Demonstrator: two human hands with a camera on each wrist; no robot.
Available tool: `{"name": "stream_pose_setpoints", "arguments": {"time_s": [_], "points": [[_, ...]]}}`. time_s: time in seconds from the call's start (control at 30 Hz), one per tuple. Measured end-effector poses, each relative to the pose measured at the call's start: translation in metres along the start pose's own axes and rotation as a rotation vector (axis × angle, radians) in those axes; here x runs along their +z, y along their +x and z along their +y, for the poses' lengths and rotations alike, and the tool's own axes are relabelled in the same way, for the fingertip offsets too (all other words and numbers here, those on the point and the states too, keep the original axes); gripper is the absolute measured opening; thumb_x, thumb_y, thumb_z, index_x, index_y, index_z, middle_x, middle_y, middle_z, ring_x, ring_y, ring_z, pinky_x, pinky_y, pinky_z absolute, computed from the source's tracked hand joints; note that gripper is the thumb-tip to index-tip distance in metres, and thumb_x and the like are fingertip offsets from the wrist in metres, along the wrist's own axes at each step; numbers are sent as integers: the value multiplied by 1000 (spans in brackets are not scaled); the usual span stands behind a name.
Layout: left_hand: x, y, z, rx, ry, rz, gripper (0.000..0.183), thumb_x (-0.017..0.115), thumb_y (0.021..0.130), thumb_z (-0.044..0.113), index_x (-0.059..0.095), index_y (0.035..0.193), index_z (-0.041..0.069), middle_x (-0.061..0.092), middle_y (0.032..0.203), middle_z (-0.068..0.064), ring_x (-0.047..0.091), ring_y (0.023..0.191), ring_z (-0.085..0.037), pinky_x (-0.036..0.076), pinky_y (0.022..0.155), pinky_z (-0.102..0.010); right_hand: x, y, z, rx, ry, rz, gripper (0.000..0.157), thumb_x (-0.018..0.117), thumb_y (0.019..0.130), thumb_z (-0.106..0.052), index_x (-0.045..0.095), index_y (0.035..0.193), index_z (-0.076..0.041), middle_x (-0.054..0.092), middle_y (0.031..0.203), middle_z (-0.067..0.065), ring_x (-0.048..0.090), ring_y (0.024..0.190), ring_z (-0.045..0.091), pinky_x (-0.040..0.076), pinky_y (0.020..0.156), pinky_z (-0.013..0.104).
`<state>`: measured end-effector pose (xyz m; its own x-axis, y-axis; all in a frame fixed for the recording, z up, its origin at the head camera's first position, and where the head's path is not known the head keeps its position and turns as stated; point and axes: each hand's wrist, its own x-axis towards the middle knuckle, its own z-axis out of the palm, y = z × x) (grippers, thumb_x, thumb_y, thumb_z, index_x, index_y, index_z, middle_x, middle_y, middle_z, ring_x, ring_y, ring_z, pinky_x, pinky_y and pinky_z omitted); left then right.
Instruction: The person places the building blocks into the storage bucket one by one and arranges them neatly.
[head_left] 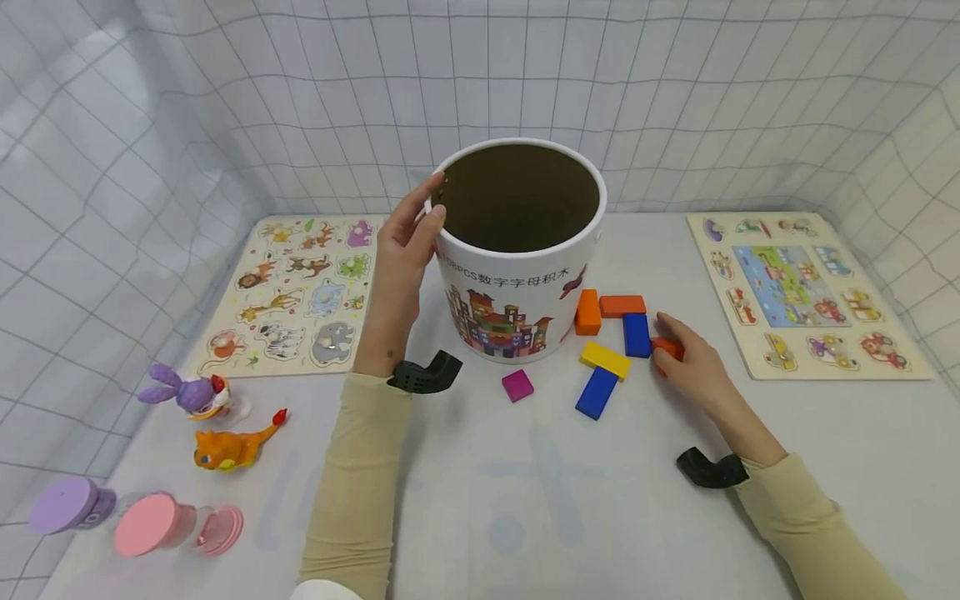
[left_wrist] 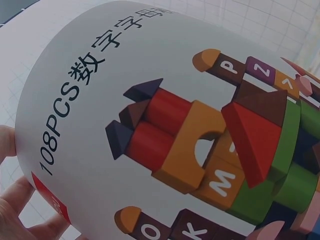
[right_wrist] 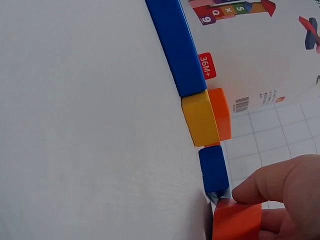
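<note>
cropped white thing; right grip overlaps red block

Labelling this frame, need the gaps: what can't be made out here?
Bucket bottom, head view: lost in the dark interior; contents can't be told.
Red block, full shape: right hand covers part of it in the head view; the bottom edge cuts it off in the right wrist view.
Print beside the barcode, right wrist view: too small.
Left hand, left wrist view: cut off by the left edge.
</note>
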<state>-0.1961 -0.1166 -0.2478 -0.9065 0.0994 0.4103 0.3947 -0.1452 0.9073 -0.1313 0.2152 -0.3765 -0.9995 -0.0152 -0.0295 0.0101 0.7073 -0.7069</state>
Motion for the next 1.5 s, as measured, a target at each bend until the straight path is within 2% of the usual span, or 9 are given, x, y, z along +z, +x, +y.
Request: {"name": "stream_pose_setpoints", "arguments": {"time_s": [0.1,0.27,0.47,0.6,0.77,0.9,1.07,1.33,1.5], "points": [[0,-1,0,-7,-8,0,42,50,89,17,46,130,13,43,133,1,42,121,-23,33,99,-38,-2,0,4,14,58,19,52,44,91,-16,27,139,-4,35,136,19,32,122,37,30,97,50],[-1,0,-1,-5,-7,-4,42,49,89,18,45,131,12,43,133,1,41,121,-23,33,99,-38,-10,2,14,98,249,36,51,45,92,-28,30,139,-12,41,134,10,43,111,19,43,77,16],[-4,4,-10,1,-25,-5,41,51,89,17,47,130,14,43,133,2,42,121,-22,33,99,-39,-26,0,10,165,802,17,54,51,90,-23,31,138,-9,50,121,-4,45,102,6,42,71,9],[-4,7,-17,-5,-25,-7,40,53,88,20,49,129,17,43,133,4,41,122,-19,32,99,-40,-41,-4,-18,45,998,55,49,53,89,-17,36,134,-6,47,121,0,46,108,9,43,81,13],[-3,6,-22,-2,-15,-12,41,53,88,21,49,128,18,43,133,5,41,121,-19,32,99,-40,-63,1,-91,-263,1080,98,40,52,88,-7,44,127,1,40,127,12,42,116,22,42,87,19],[-4,6,-22,10,-13,-10,41,52,88,21,49,128,18,44,132,4,42,121,-20,33,99,-39,-69,20,-155,-397,1007,25,36,53,88,-8,48,123,1,42,126,15,40,116,27,41,90,23],[-6,5,-22,8,-26,-11,40,52,89,20,48,129,17,44,132,4,43,120,-20,34,98,-39,-59,53,-204,-354,757,-101,33,50,90,-14,52,122,-8,50,121,9,47,108,23,43,88,26],[-7,6,-20,16,-38,-20,40,52,89,20,48,129,17,43,132,3,43,120,-20,34,98,-39,-50,86,-222,-339,298,-127,33,47,92,-19,51,124,-11,58,114,2,52,101,14,41,87,30],[-9,8,-19,26,-30,-14,40,51,89,20,48,129,17,44,132,3,43,120,-20,33,98,-39,-50,96,-224,-359,179,-127,34,46,92,-20,50,125,-11,55,120,2,50,106,11,40,91,28]]}}
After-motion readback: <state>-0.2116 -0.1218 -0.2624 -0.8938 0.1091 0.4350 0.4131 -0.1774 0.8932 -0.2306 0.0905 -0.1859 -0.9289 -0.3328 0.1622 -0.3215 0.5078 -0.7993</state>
